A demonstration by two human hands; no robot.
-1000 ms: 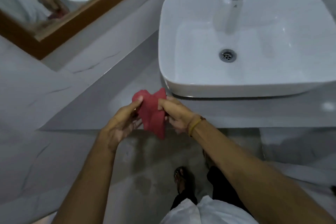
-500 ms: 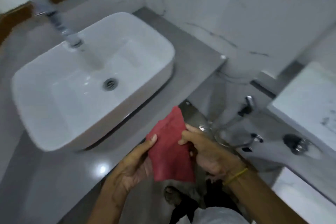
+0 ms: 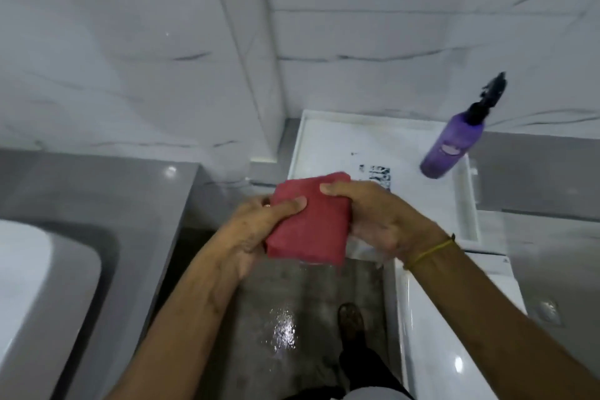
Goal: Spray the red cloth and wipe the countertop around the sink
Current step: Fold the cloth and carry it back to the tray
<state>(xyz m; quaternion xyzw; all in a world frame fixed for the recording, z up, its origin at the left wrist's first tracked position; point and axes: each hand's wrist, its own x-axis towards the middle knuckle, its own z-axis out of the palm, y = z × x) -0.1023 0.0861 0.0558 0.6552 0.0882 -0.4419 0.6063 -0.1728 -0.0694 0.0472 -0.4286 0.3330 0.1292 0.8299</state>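
Note:
A folded red cloth [image 3: 311, 221] is held between both hands over the floor, in the gap between the counter and a white toilet tank. My left hand [image 3: 256, 230] grips its left edge with the thumb on top. My right hand [image 3: 380, 217] grips its right edge. A purple spray bottle [image 3: 451, 143] with a black nozzle stands on the white tank lid [image 3: 324, 146] at the right, beyond my right hand. The grey countertop [image 3: 107, 191] lies at the left, with a corner of the white sink [image 3: 35, 286] on it.
White marble-look wall tiles [image 3: 162, 42] fill the upper half of the view. The wet grey floor [image 3: 282, 318] shows below the cloth, with my foot [image 3: 350, 318] on it. A white toilet body [image 3: 431, 334] is at the lower right.
My view has swung right, from the sink to the toilet tank and the spray bottle. The cloth went from loosely hanging to a flat folded square held in both hands.

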